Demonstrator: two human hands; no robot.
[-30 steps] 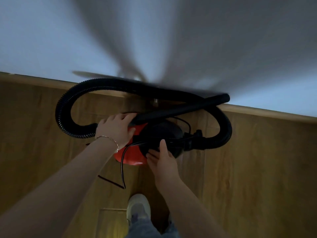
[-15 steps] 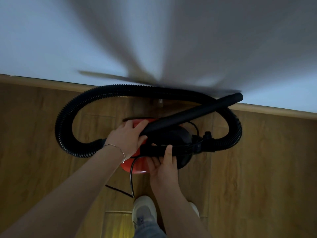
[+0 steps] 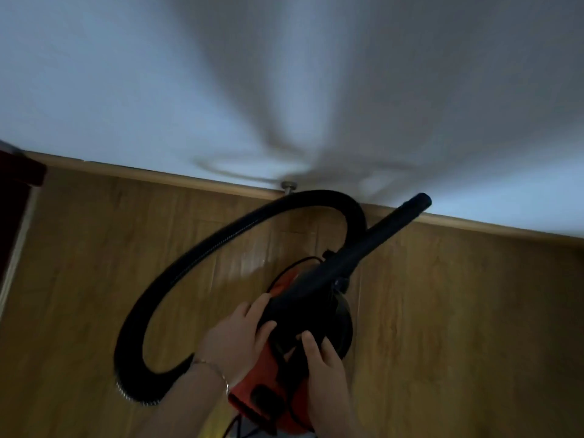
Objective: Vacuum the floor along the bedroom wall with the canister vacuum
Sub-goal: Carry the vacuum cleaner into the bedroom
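With the left hand (image 3: 235, 339) gripping the tube (image 3: 379, 235) and the right hand (image 3: 322, 365) holding the vacuum (image 3: 264, 376) over the floor (image 3: 94, 248) near its wall edge, the loose hose (image 3: 221, 238) may snag on the door stop (image 3: 289, 186) and pull the vacuum free.

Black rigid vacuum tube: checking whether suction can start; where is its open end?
Head view, right of centre: the black rigid vacuum tube slants up-right over the red canister, its open end seen against the wooden baseboard.

A small round grey metal door stop (image 3: 288, 186) sits at the light wooden skirting board (image 3: 158, 173), beyond the left grip (image 3: 234, 343); a dark red furniture edge (image 3: 17, 184) stands far to its left.
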